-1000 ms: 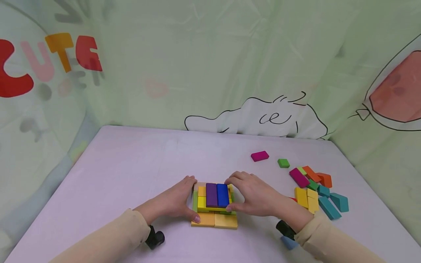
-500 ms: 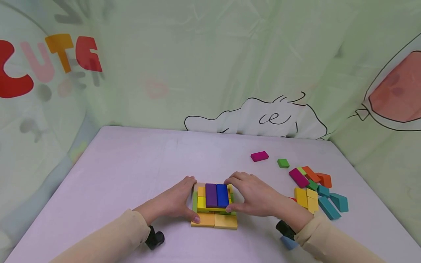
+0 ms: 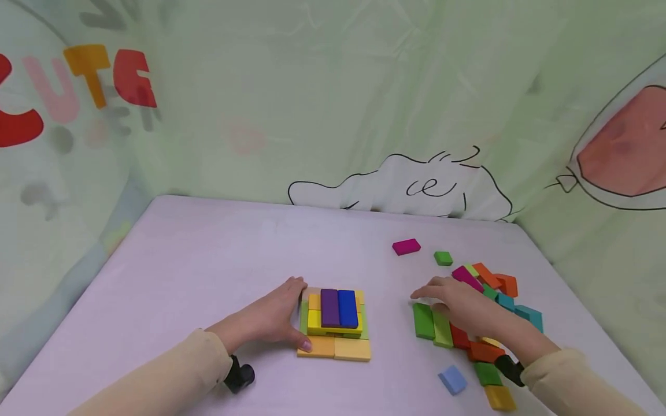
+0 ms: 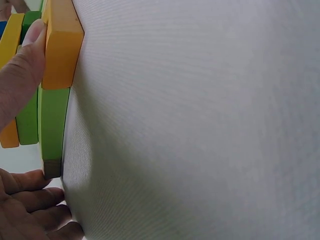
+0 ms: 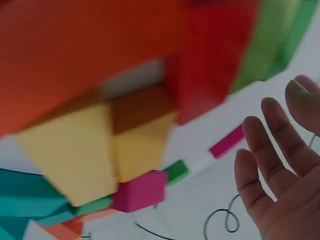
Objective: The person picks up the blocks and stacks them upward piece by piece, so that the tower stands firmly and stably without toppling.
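A low stack of wooden blocks stands mid-table, topped by a purple block [image 3: 329,308] and a blue block [image 3: 348,309]. Yellow and green blocks lie beneath these. My left hand [image 3: 269,315] holds the stack's left side, its thumb on an orange block [image 4: 63,55] at the front and its fingertips by the far end of a light green block [image 4: 53,125]. My right hand [image 3: 463,301] hovers over loose blocks at the right, fingers extended and holding nothing. Nearest its fingertips lie a green block [image 3: 424,321] and a lime block [image 3: 442,329].
Loose blocks spread down the right side, among them a red block [image 3: 460,336], an orange-red block [image 3: 485,351] and a teal block [image 3: 529,315]. A light blue block [image 3: 452,380] lies apart in front. Toward the back are a magenta block [image 3: 406,247] and a small green block [image 3: 443,258].
My right hand has left the blue block and moved right, over the loose blocks. My left hand stays at the stack. The head view has shifted slightly.
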Demonstrator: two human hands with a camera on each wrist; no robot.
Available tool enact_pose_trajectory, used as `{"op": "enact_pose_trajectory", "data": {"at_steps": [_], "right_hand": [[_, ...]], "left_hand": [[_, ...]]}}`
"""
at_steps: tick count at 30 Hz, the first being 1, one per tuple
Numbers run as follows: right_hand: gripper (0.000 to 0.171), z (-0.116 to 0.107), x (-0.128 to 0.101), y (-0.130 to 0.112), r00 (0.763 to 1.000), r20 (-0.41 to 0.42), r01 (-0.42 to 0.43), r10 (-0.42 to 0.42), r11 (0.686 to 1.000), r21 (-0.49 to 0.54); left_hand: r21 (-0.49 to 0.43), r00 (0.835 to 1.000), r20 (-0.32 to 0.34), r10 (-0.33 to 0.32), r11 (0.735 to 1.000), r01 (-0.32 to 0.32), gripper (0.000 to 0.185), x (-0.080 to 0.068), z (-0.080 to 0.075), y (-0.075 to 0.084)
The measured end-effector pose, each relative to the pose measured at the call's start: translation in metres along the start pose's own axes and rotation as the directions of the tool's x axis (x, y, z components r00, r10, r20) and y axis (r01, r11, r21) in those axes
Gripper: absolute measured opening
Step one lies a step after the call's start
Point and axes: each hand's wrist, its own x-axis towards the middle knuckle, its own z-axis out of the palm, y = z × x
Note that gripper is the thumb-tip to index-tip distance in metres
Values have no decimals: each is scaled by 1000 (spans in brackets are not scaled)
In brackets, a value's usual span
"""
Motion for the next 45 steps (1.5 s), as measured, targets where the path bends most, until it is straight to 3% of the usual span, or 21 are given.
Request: {"op": "enact_pose_trajectory", "data": {"at_steps": [8, 15, 20, 25, 29, 39, 43, 45], "right_hand": [[42, 3, 6, 6, 996, 74, 44, -42, 999, -18], [38, -5, 11, 8, 984, 178, -23, 7, 996, 88], [33, -1, 14, 12, 981, 191, -56, 28, 989, 140], [30, 12, 19, 7, 989, 128, -93, 81, 992, 89], [39, 14, 20, 2, 991, 96, -99, 93, 994, 52], [37, 9, 16, 1, 997, 49, -70, 66, 994, 81], [35, 2, 17, -9, 997, -42, -65, 69, 995, 75], [33, -4, 18, -20, 993, -111, -20, 27, 998, 65]], "left_hand": [[-4, 1000, -4, -8, 1000, 8, 116, -1, 0, -4], [-12, 1000, -9, 3, 1000, -3, 116, -1, 0, -3], [-17, 1000, -2, 10, 1000, -10, 116, 0, -1, -3], [-12, 1000, 4, 10, 1000, -10, 116, 0, -2, -3], [-8, 1000, 9, 12, 1000, -12, 116, 0, -2, -2], [-14, 1000, 9, 4, 1000, -4, 116, 1, 0, -3], [-8, 1000, 11, 7, 1000, -7, 116, 1, 0, -4], [-8, 1000, 12, 9, 1000, -9, 116, 2, 0, -4]]}}
